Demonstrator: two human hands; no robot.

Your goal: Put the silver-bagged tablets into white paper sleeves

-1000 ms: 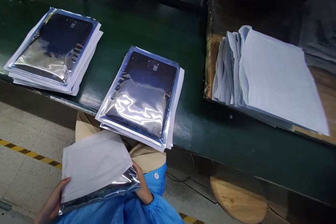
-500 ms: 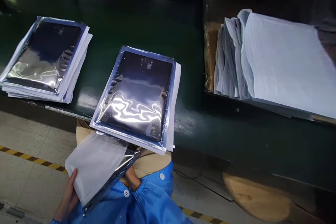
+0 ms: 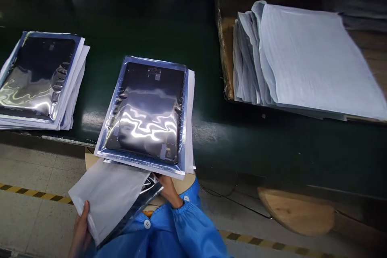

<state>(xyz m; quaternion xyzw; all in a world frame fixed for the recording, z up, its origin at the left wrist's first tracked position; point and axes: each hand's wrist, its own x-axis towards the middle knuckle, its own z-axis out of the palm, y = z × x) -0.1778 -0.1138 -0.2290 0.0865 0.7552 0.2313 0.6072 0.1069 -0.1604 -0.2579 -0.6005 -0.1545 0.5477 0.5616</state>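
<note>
My left hand (image 3: 81, 225) is closed on the lower left edge of a white foam pouch (image 3: 111, 197), thumb on top. Under the pouch lies a shiny, dark see-through antistatic bag (image 3: 131, 205), whose right side sticks out. At that bag's upper right corner is my right hand (image 3: 171, 191), its fingers partly hidden by the bag and the stack above. Over the pouch's far end juts a stack topped by a flat dark panel (image 3: 148, 109) sealed in a shiny antistatic bag, with white foam sheets (image 3: 190, 129) beneath.
On the dark green bench (image 3: 208, 145), a similar stack of bagged panels (image 3: 39, 76) stands at the left. At the right, a cardboard box (image 3: 229, 64) holds a thick pile of white foam pouches (image 3: 314, 60). A round wooden stool (image 3: 298, 211) is below the bench.
My right hand has come up from beneath the bag to its upper right corner. The left hand keeps its hold on the pouch. The view has shifted to the right.
</note>
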